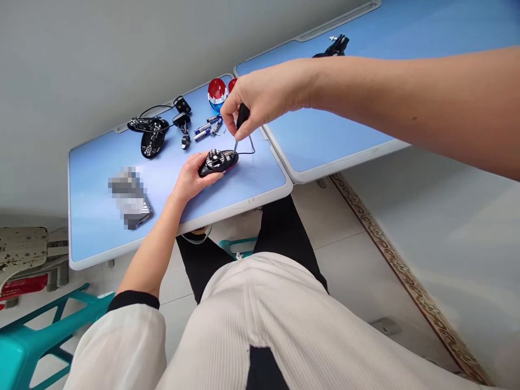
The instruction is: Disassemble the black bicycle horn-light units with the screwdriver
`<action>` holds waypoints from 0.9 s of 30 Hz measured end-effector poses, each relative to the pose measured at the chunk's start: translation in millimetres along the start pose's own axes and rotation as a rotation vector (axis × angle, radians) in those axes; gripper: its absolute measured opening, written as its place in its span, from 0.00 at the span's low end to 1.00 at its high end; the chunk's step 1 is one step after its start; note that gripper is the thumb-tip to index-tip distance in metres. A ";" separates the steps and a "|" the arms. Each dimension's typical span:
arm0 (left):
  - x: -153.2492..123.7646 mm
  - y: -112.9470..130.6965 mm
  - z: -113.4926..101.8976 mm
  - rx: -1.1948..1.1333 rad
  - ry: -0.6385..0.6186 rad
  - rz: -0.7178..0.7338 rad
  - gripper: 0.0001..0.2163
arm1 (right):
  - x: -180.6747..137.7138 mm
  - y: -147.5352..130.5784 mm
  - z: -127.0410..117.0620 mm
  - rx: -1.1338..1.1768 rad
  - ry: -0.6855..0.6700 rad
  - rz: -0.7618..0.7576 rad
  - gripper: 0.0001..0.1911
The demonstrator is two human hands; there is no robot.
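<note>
My left hand point(194, 176) is closed around the black gadget point(216, 160), thumb along its near side and fingers along its far side, so that it lies just to the right of my palm, low over the blue table point(101, 227) and near its front edge. I cannot tell whether its underside touches the tabletop. A round, ridged part faces up, and a bit of red shows along the near side. My right hand point(257, 103) is above and beyond the gadget, off to its right, grasping the black handle of a screwdriver point(242, 115) between thumb and fingers. The shaft slants down from my grip to the gadget's right end, where its tip seems to meet the casing. A thin black cable point(253, 145) loops out from that same end. Past my left hand lie 4 blue-and-white batteries point(202, 135), close together, with a black clip point(182, 122) to their left and an opened black case point(152, 142) further left. A red and blue cap point(217, 93) stands behind the batteries, near my right fingers. Nearer me on the left is a blurred object point(130, 196) that I cannot make out. On table number 2 point(320, 130), beyond my right forearm, sits a black part point(336, 46).
</note>
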State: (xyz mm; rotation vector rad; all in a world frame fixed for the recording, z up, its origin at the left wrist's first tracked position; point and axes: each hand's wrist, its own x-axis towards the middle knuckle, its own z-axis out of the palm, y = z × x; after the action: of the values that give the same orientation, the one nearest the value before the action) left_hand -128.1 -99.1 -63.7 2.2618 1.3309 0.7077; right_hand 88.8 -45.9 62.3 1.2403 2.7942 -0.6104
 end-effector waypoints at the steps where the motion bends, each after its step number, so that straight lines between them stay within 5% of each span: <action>1: -0.2 0.0 0.0 -0.003 0.000 0.000 0.17 | -0.5 -2.8 0.7 -0.002 0.004 0.036 0.08; 4: -0.5 -0.9 0.7 -0.007 -0.001 0.006 0.17 | -0.8 -9.3 3.6 -0.011 0.049 0.103 0.11; 15: -1.5 -0.9 -2.3 -0.010 -0.039 -0.043 0.20 | 9.7 12.4 9.9 0.193 0.014 -0.153 0.06; 21: -1.4 -0.3 -4.3 -0.020 -0.066 -0.049 0.20 | 13.4 10.4 9.7 0.204 0.009 -0.036 0.14; 27: -2.3 -3.7 -3.1 -0.024 -0.063 -0.037 0.22 | 13.1 15.7 10.8 0.308 0.012 -0.119 0.06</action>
State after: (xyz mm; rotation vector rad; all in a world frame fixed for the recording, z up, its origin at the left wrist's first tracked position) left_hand -133.3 -99.2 -64.0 2.2156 1.3243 0.6316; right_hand 89.7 -31.1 44.7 1.1229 2.8794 -1.0795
